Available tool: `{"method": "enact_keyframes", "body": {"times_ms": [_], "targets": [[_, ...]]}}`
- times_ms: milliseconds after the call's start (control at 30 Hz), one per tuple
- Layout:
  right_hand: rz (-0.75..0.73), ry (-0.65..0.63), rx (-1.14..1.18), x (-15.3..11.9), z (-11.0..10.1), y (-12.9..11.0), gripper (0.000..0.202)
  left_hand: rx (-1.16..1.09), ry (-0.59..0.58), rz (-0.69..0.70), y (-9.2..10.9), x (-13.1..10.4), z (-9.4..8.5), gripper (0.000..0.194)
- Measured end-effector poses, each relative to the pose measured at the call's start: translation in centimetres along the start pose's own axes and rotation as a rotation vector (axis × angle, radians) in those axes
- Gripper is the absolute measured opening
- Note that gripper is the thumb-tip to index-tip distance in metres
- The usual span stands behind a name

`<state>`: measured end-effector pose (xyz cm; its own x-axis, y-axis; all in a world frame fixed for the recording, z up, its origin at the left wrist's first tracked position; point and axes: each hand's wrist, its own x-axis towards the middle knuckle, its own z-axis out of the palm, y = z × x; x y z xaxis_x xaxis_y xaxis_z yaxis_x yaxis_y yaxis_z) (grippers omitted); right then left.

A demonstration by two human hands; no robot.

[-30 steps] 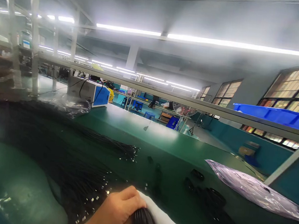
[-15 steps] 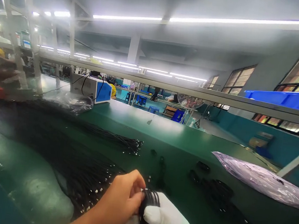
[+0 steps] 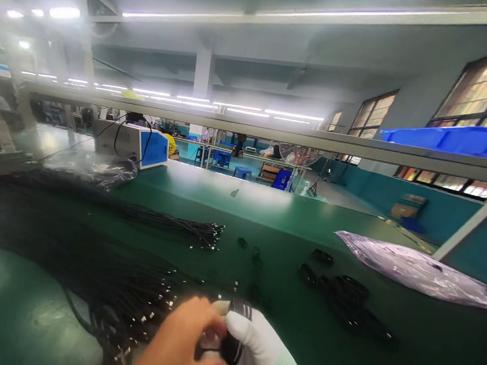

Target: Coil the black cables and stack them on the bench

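A small coil of black cable (image 3: 234, 344) is upright near the bottom middle of the head view. My right hand (image 3: 259, 347), in a white glove, grips the coil with the thumb across its face. My bare left hand (image 3: 186, 339) is at the coil's left side, fingers curled and thumb parted from them, slightly blurred. I see nothing between its thumb and fingers; its fingertips are partly hidden. Left of the hands, a large bundle of black cables (image 3: 99, 266) with small pale connector ends lies on the green tabletop (image 3: 275, 215).
Several black cable coils (image 3: 347, 298) lie to the right. Beyond them is a clear plastic bag (image 3: 417, 270). A second cable bunch (image 3: 178, 225), crumpled plastic (image 3: 101, 170) and a blue-and-white machine (image 3: 154, 147) are at the left. A blue bin (image 3: 461, 140) sits on the overhead rail.
My left thumb has come away from the coil and moved down, and the left hand has shifted slightly left. My right hand still holds the coil. The whole view has shifted a little.
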<state>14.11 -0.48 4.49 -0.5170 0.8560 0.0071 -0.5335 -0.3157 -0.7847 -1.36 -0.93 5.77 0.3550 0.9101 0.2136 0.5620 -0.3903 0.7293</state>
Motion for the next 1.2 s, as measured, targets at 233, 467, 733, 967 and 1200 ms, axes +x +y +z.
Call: {"method": "enact_keyframes", "body": {"times_ms": [233, 467, 733, 967, 1200], "targets": [[0.075, -0.013, 0.048, -0.5, -0.6, 0.1, 0.028, 0.010, -0.037, 0.124, -0.7, -0.9, 0.1, 0.010], [0.244, -0.030, -0.086, -0.6, -0.2, 0.5, 0.035, -0.083, -0.015, -0.123, -0.2, 1.4, -0.8, 0.016], [0.216, 0.030, -0.222, -0.6, 0.3, 1.4, 0.028, -0.021, 0.085, -0.135, -0.9, 0.6, 1.5, 0.017], [0.183, 0.374, -0.031, -1.2, -1.7, -0.1, 0.040, 0.153, -0.020, -0.172, -5.3, 6.0, -2.1, 0.018], [0.153, 0.393, 0.067, -1.3, -3.0, -0.5, 0.041, 0.356, -0.188, -0.202, -7.8, 12.1, 0.3, 0.018]]}}
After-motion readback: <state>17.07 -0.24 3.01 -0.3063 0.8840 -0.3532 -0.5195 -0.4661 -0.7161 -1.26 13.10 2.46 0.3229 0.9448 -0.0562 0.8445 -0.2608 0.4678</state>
